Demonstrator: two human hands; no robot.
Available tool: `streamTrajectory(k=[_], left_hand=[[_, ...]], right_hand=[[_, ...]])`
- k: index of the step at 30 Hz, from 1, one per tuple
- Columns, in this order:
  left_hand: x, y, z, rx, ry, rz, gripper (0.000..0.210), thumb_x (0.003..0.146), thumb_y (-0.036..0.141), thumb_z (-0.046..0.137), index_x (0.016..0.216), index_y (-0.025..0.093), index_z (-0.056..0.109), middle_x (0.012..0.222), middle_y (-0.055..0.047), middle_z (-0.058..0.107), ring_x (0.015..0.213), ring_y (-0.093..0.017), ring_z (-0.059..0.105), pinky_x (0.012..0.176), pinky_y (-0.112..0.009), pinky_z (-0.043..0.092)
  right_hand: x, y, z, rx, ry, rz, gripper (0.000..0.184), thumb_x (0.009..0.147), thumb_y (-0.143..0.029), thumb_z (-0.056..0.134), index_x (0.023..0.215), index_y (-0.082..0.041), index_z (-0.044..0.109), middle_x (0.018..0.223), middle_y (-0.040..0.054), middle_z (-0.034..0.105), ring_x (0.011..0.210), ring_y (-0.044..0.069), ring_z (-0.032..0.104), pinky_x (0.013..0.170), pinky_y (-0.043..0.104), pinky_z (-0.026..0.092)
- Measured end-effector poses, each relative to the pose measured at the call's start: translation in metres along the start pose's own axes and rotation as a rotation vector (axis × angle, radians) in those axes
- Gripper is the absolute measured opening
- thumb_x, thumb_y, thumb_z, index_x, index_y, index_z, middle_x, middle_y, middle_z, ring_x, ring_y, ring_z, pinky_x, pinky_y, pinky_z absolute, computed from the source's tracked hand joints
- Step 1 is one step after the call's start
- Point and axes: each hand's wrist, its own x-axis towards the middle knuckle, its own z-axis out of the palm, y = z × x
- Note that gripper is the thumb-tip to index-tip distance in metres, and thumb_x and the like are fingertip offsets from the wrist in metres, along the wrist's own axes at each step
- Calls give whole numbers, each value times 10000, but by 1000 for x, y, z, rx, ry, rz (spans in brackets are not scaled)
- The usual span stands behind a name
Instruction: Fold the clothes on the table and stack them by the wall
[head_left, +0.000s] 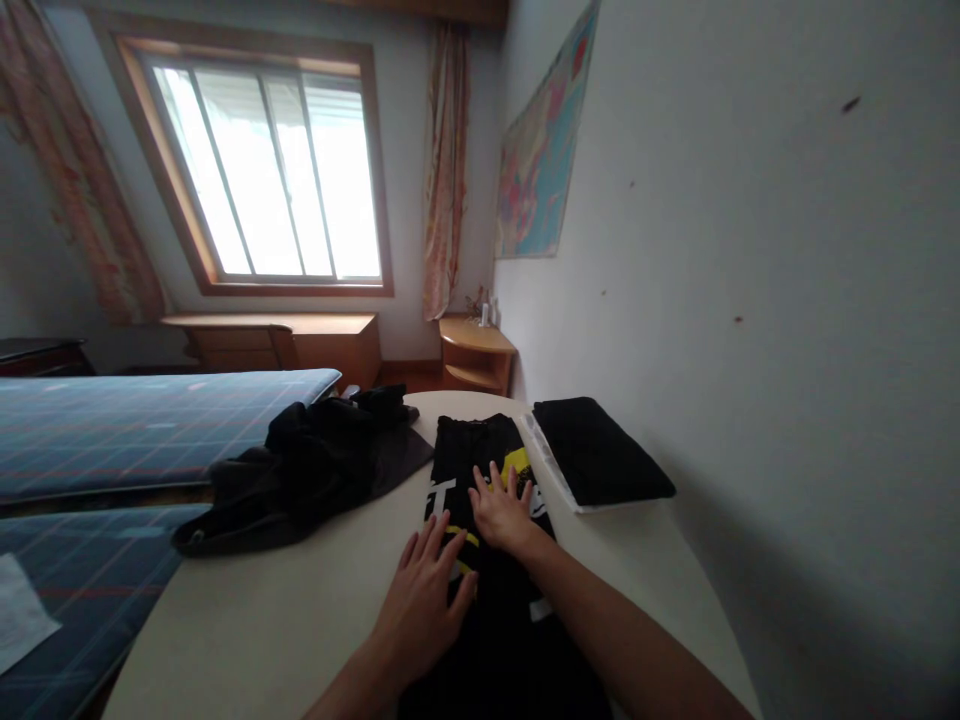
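A black garment (495, 630) with white and yellow print lies in a long narrow strip down the table; whether it is a shirt or trousers I cannot tell. My right hand (501, 512) rests on its upper half, fingers spread over the print. Lower down, on the strip's left edge, my left hand (429, 590) lies flat with its fingers stretched. Neither hand grips the cloth. The garment's near end runs out of the bottom of the view, and my hands and right forearm hide part of the print.
Left on the pale round table (300, 620) lies a crumpled black garment (322, 470), hanging over the edge. At right, a folded black cloth (600, 450) sits on a flat white item (551, 470) near the wall. A plaid mattress (150, 425) stands beyond the left edge.
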Motion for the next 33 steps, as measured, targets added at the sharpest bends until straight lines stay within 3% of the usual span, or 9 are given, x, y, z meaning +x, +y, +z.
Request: streamTrajectory(k=[8,13,17,21,25,28,31,33], left_hand=[[0,-4,-1,-5,-32,-6,522,981,412,458,1482,264,450,1614,-76,290,1490,-276,243,1203,-532,235],[-5,-9,-5,16,-118,19,601,980,468,459,1532,249,367,1632,-110,208,1507,-307,128,1200,-569,189],[-10,-7,-7,20,-135,124,622,960,482,512,1533,300,353,1648,-101,134,1509,-339,59,1198,-598,136],[-15,-2,-10,-9,-150,256,605,960,404,542,1529,336,349,1646,-74,161,1512,-315,108,1209,-565,150],[-23,6,-21,-44,-223,314,616,956,406,548,1532,313,349,1628,-70,226,1505,-303,160,1212,-547,178],[-35,16,-33,-62,-327,344,754,912,404,605,1568,291,249,1635,-80,161,1504,-310,130,1208,-550,188],[-52,25,-39,-69,-398,413,919,868,447,661,1592,241,134,1635,-110,90,1504,-320,105,1208,-529,211],[-64,25,-36,-54,-408,469,893,888,415,651,1593,223,138,1631,-122,123,1500,-320,143,1199,-504,258]], right_hand=[[57,5,-12,20,19,52,582,1021,-472,208,1577,-304,229,1666,46,120,1498,416,12,1126,687,-14],[56,7,-18,57,50,12,641,1006,-555,219,1588,-287,184,1667,37,105,1513,357,21,1163,621,-10],[20,9,-15,107,80,-37,712,1011,-561,223,1597,-170,128,1659,92,105,1523,285,68,1205,497,61],[-36,15,-11,106,23,-129,721,1027,-507,203,1571,-35,178,1638,155,145,1521,262,103,1220,424,102],[-103,25,-12,114,-82,-335,693,1035,-499,215,1562,-50,227,1631,136,150,1521,244,96,1234,429,103],[-150,32,-19,120,-150,-456,690,1028,-520,282,1570,-99,215,1635,116,120,1519,243,86,1241,446,106],[-184,42,-23,137,-202,-533,713,1012,-494,382,1578,-119,163,1630,125,119,1514,252,108,1239,461,152],[-197,52,-19,127,-206,-611,781,975,-497,482,1578,-113,168,1618,152,159,1503,284,153,1226,479,206]])
